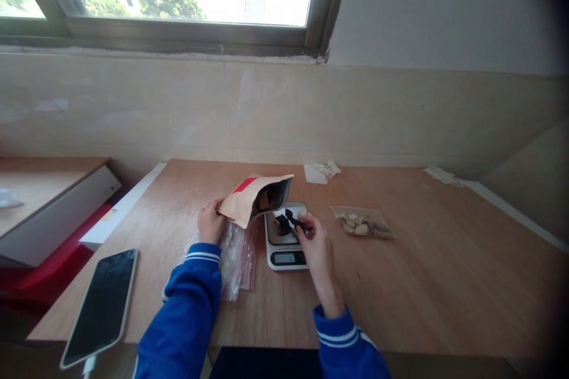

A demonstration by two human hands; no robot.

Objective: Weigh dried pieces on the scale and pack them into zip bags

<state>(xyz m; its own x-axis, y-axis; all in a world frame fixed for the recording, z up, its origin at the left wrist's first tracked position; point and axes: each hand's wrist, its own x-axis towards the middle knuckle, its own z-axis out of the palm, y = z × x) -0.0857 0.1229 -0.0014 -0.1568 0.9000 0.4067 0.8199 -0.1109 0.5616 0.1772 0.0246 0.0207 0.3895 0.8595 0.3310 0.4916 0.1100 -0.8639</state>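
Observation:
My left hand [210, 222] grips the lower end of a brown paper pouch [242, 201], tilted so its open mouth faces right, beside and partly over a small digital kitchen scale [275, 249]. Brownish pieces show inside the pouch mouth. Dark dried pieces [281, 225], possibly fungus, lie on the scale's plate. My right hand [316, 240] is at the plate's right edge, with a dark dried piece [297, 220] pinched between thumb and fingers. The scale's display [285, 258] is lit, but its digits are too small to read.
Clear zip bags [237, 260] with red seals lie left of the scale. A sealed bag of pale dried slices [362, 224] is to the right. Crumpled tissue [328, 170] lies near the wall. A phone [102, 308] with a cable stands at the table's left front edge.

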